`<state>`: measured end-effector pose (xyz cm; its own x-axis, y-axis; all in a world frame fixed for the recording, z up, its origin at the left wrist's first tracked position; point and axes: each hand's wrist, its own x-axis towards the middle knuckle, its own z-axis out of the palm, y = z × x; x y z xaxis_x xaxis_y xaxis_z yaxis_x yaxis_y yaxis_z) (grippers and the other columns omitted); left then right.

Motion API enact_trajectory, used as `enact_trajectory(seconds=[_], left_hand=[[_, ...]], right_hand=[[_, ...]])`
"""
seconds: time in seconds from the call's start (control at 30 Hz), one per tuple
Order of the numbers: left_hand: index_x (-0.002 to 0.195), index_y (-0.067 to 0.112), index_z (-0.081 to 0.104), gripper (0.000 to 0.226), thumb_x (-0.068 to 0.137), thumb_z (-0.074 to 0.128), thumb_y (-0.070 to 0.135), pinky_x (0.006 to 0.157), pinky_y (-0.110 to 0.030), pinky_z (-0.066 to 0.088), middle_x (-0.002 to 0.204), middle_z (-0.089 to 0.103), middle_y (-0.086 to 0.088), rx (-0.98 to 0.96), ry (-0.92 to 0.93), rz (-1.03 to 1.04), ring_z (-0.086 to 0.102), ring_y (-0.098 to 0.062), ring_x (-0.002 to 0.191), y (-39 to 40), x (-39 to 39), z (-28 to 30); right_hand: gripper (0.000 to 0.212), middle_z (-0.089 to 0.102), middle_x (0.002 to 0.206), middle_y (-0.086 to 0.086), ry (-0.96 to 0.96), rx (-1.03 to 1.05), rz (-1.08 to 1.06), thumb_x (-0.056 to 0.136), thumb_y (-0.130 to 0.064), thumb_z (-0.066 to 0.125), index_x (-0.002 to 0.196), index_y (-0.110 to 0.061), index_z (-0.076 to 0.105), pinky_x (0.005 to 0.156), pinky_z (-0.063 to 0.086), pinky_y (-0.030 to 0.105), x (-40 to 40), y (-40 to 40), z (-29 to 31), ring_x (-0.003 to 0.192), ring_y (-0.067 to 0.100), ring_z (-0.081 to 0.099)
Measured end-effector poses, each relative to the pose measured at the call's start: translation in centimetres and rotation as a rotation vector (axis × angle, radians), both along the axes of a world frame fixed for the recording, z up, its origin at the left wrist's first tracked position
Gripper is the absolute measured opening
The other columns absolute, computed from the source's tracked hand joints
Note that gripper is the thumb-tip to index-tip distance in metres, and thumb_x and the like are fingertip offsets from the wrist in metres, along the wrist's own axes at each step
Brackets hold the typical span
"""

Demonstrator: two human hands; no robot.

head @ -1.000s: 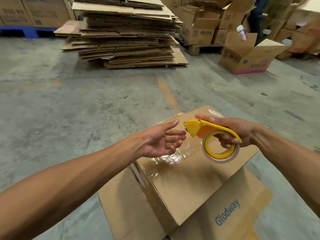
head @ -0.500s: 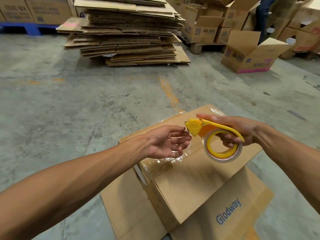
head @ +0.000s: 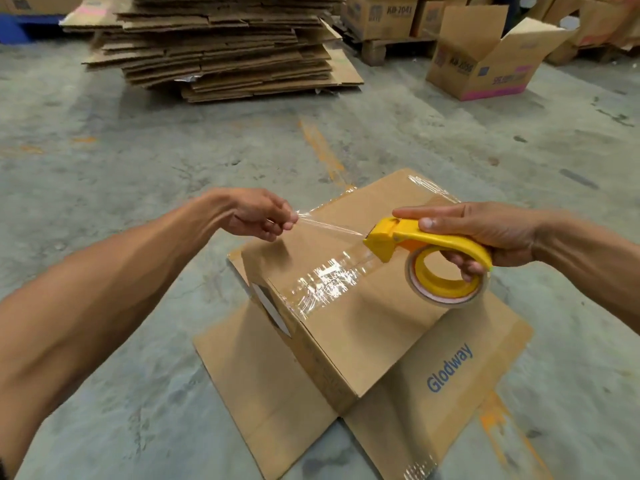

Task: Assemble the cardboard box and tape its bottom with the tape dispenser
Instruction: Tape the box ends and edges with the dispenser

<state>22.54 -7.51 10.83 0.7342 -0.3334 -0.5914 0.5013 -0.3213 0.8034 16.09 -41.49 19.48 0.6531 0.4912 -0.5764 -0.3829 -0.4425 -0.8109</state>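
A brown cardboard box [head: 363, 327] stands upside down on the concrete floor, its lower flaps splayed out flat. A strip of clear tape [head: 329, 278] runs across its upturned bottom seam. My right hand [head: 485, 233] grips the yellow tape dispenser [head: 429, 258] above the box's right half. My left hand [head: 263, 216] pinches the free end of the tape. A clear length of tape [head: 329, 226] is stretched in the air between my left fingers and the dispenser's mouth, above the box's far left corner.
A tall stack of flattened cardboard [head: 221, 46] lies on the floor at the back. An open box [head: 485, 60] sits at the back right, with more boxes on a pallet [head: 384, 19] behind it. An orange painted line [head: 318, 147] crosses the floor.
My left hand went from open beside the dispenser's mouth to pinching the tape end, then pulled leftward, drawing out a strip. The view has tilted downward.
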Motion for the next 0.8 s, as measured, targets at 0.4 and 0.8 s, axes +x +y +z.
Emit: enact_trajectory(seconds=[0.4,0.8], left_hand=[[0.09,0.017,0.063,0.007,0.096,0.059,0.016,0.067,-0.031,0.05,0.08,0.059,-0.002,0.424,-0.23,-0.079,0.044,-0.014,0.068,4.8,0.2,-3.2],[0.096,0.013,0.06,0.005,0.095,0.055,0.013,0.082,-0.04,0.052,0.083,0.053,-0.003,0.319,-0.234,0.018,0.043,-0.012,0.067,7.0,-1.3,-4.5]], right_hand=[[0.039,0.07,0.096,0.022,-0.116,0.056,-0.151,0.092,-0.026,0.068,0.129,-0.035,0.063,0.044,0.052,0.026,-5.5,10.1,-5.1,0.04,0.017,0.058],[0.042,0.065,0.087,0.028,-0.047,0.085,-0.18,0.094,-0.021,0.065,0.134,-0.033,0.059,0.04,0.052,0.027,-7.0,12.2,-5.4,0.036,0.023,0.055]])
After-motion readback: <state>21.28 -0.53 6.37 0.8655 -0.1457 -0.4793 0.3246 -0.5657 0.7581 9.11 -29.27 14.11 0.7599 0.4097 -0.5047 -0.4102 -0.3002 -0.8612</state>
